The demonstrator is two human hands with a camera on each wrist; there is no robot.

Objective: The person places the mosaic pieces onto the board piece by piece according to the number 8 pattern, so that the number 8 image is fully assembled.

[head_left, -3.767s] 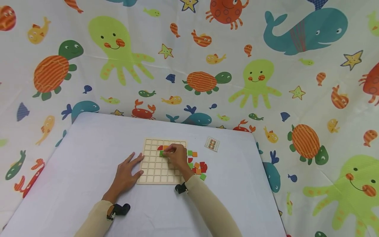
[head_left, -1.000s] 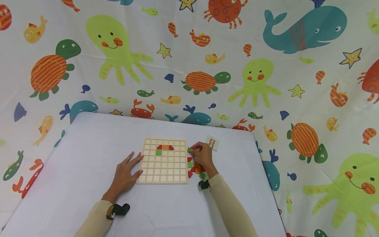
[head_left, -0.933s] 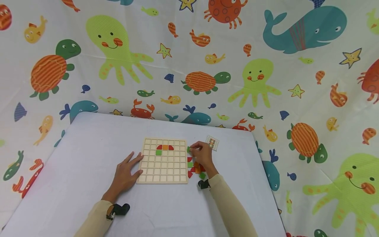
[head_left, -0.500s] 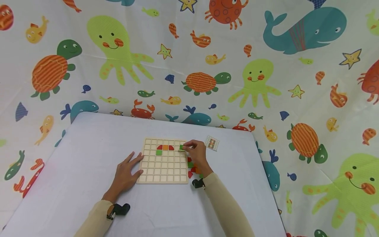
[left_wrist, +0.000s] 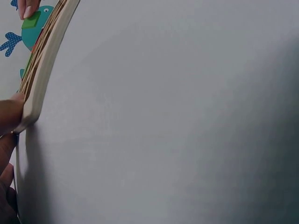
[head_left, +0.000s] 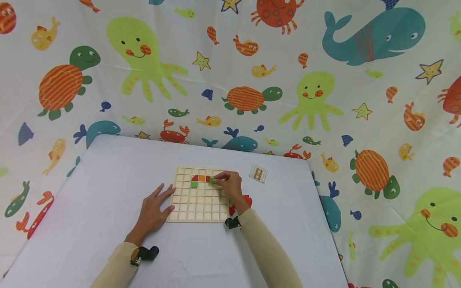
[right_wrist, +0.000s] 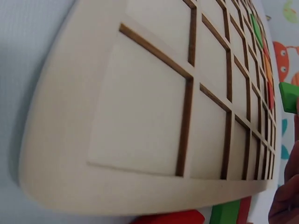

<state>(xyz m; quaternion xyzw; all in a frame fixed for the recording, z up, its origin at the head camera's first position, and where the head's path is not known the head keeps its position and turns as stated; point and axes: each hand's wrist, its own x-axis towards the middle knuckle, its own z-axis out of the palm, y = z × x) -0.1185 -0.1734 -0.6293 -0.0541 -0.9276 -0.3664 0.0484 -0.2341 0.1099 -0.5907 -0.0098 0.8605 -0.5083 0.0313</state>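
Note:
A wooden grid board (head_left: 183, 206) lies on the white table. Set in its upper cells are a red quarter-round tile (head_left: 195, 178), an orange square tile (head_left: 202, 179), another red tile (head_left: 207, 179) and, below the first, a green square tile (head_left: 194, 184). My right hand (head_left: 232, 185) pinches a second green square tile (right_wrist: 289, 97) over the board, just right of the red tile; the right wrist view shows it raised off the surface. My left hand (head_left: 152, 212) rests at the board's left edge, its fingers spread and touching the rim.
Loose red and green tiles (head_left: 247, 201) lie right of the board, partly hidden by my right hand and forearm. A small printed pattern card (head_left: 258, 173) lies at the back right. Behind the table hangs a curtain with sea animals (head_left: 245, 99).
My right hand put the first green tile in its cell, reached to the right for another green tile, and carried it left over the board. The left hand has stayed in place.

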